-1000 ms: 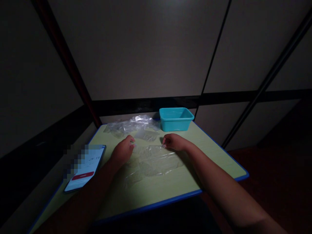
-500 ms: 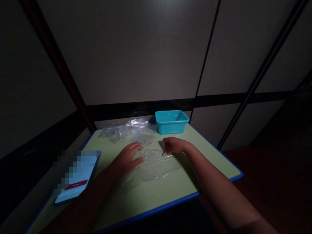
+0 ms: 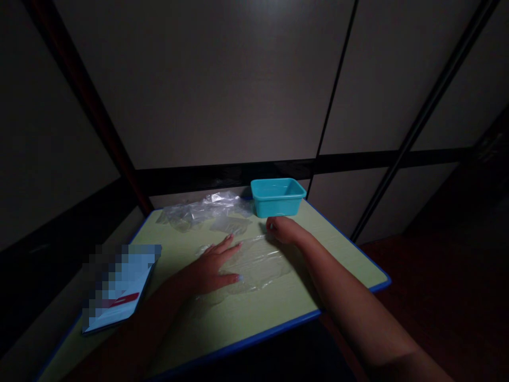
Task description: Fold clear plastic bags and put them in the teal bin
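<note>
A clear plastic bag (image 3: 258, 262) lies flat on the green table (image 3: 262, 313) in dim light. My left hand (image 3: 214, 263) rests palm down on the bag's left part, fingers spread. My right hand (image 3: 283, 229) pinches the bag's far right edge with closed fingers. Behind the bag sits a smaller clear piece (image 3: 230, 225), and further back a crumpled heap of clear plastic bags (image 3: 199, 209).
A teal plastic tub (image 3: 277, 196) stands at the table's far edge. A lit phone (image 3: 117, 289) lies at the left of the table. The table has a blue rim, with grey wall panels behind it and dark floor to the right.
My left hand went from pinching the bag's far edge to lying flat on it, sliding nearer to me. My right hand stayed at the far right edge.
</note>
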The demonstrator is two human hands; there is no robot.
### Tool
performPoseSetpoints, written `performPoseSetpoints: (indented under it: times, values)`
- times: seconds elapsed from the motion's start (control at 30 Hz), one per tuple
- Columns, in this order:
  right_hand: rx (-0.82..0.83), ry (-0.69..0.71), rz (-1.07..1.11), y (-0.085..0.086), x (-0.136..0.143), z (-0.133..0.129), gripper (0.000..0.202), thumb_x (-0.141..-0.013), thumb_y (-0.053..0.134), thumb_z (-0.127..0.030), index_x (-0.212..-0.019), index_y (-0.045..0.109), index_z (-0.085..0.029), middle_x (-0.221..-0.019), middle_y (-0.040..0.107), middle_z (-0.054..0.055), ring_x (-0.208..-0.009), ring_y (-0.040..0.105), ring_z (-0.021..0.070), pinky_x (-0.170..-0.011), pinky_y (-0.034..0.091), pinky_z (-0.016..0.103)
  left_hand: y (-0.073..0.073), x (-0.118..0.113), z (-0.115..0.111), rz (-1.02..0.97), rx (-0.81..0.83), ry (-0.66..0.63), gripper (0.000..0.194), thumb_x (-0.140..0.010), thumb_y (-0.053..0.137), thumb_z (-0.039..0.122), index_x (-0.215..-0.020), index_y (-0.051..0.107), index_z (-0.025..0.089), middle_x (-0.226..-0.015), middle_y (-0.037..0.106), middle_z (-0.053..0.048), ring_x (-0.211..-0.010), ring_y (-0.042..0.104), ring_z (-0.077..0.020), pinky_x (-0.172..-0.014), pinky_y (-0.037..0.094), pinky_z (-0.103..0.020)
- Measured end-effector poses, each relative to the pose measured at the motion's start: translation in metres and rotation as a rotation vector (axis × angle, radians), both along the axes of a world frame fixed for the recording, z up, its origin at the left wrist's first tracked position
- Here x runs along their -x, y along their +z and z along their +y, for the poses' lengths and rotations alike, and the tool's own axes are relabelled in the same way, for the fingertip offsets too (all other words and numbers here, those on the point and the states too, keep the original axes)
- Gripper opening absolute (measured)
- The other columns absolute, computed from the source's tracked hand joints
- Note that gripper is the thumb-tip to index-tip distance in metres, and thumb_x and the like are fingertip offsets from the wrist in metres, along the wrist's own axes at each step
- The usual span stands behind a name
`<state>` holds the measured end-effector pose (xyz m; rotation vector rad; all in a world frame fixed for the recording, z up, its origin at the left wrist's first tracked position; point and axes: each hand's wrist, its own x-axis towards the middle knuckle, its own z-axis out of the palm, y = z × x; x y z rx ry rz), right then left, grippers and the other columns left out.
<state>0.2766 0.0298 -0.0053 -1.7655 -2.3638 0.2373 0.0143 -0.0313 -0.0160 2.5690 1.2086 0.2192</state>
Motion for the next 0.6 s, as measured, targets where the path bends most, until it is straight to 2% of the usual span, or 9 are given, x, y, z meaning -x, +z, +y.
performPoseSetpoints:
  times: [0.1,0.23,0.37,0.47,0.53,0.6]
  values:
    - [-0.084,-0.054,0.076,0.003,-0.003,0.002,0.017,-0.081,0.051,-0.022,-0.093,0.063,-0.019,-0.091,0.066,0.007,-0.073,0.056,0.0142,-0.059,0.033,0.021,-0.003,0.000,0.004,-0.010,-0.105,0.050,0.066,-0.083,0.048,0.048,-0.141,0.025,0.027,-0.148,0.022,-0.009,-0.135,0.022,-0.0278,-0.107,0.012,-0.054]
    - [-0.117,-0.060,0.162,0.009,-0.003,0.002,0.018,-0.081,0.055,-0.028,-0.093,0.062,-0.017,-0.085,0.065,0.006,-0.071,0.054,0.0133,-0.060,0.034,0.020,-0.008,0.004,0.010,-0.013,-0.156,0.095,0.063,-0.084,0.046,0.049,-0.140,0.028,0.026,-0.149,0.021,-0.009,-0.135,0.022,-0.0274,-0.107,0.010,-0.054]
    - [-0.103,-0.004,0.191,0.008,0.003,-0.001,0.014,-0.079,0.058,-0.024,-0.089,0.063,-0.016,-0.076,0.063,0.003,-0.066,0.052,0.0112,-0.056,0.032,0.019,-0.011,0.005,0.012,-0.009,-0.163,0.131,0.056,-0.084,0.045,0.050,-0.133,0.040,0.024,-0.147,0.027,-0.011,-0.134,0.023,-0.0277,-0.106,0.013,-0.054]
    - [-0.050,0.097,0.231,0.004,0.010,-0.003,0.010,-0.078,0.057,-0.019,-0.085,0.063,-0.015,-0.073,0.063,0.002,-0.063,0.051,0.0099,-0.055,0.031,0.018,-0.006,0.004,0.010,-0.001,-0.176,0.172,0.051,-0.083,0.046,0.050,-0.125,0.050,0.021,-0.142,0.037,-0.013,-0.133,0.027,-0.0267,-0.107,0.015,-0.051]
    - [-0.013,0.171,0.239,0.001,0.014,-0.006,0.008,-0.077,0.056,-0.017,-0.082,0.063,-0.015,-0.073,0.063,0.002,-0.063,0.051,0.0095,-0.054,0.030,0.018,-0.001,0.003,0.008,0.023,-0.169,0.190,0.056,-0.080,0.048,0.053,-0.127,0.048,0.021,-0.144,0.033,-0.014,-0.134,0.024,-0.0281,-0.106,0.009,-0.055]
    - [-0.001,0.214,0.219,0.000,0.017,-0.008,0.008,-0.077,0.056,-0.015,-0.080,0.063,-0.015,-0.073,0.064,0.002,-0.063,0.050,0.0095,-0.055,0.030,0.018,0.002,0.003,0.006,0.077,-0.127,0.183,0.071,-0.076,0.051,0.059,-0.135,0.039,0.022,-0.149,0.020,-0.015,-0.137,0.014,-0.0315,-0.103,0.001,-0.062]
